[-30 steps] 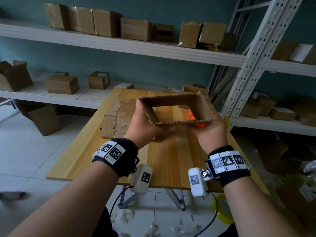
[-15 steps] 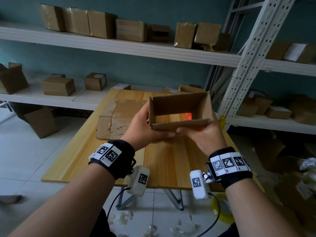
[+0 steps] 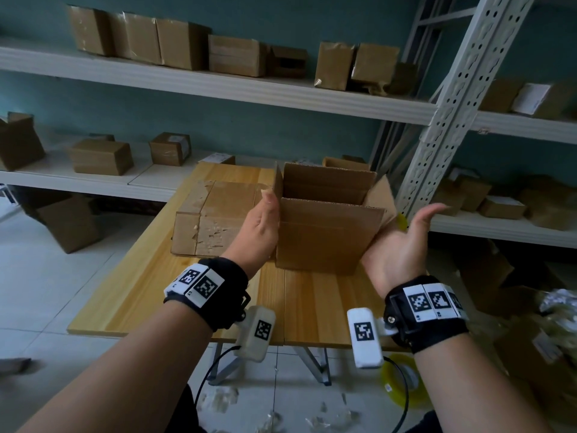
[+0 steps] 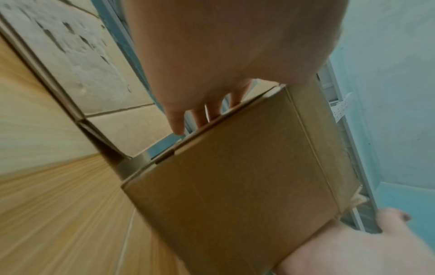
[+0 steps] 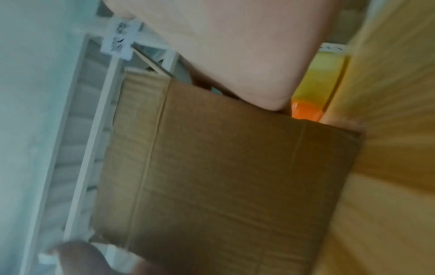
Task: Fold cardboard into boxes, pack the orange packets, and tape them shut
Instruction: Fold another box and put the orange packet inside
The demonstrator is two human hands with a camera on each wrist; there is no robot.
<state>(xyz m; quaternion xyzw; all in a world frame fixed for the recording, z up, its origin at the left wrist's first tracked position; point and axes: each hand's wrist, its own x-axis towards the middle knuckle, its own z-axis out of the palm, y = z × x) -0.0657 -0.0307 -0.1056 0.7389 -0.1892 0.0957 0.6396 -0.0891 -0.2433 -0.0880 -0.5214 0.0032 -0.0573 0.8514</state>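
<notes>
Head view showed the left hand (image 3: 260, 228) with fingers (image 4: 175, 121) straight against the cardboard box (image 3: 327, 232). The right hand (image 3: 398, 245) pressed its opposite side, fingers spread wide.

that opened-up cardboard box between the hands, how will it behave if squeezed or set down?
The cardboard box is probably light: the left hand and right hand steady it with flat palms. Its top is open with flaps loose, so the walls likely skew under side pressure. Corrugated edges suggest moderate stiffness.

Wooden table (image 3: 131, 295) before metal shelving (image 3: 443, 120).
</notes>
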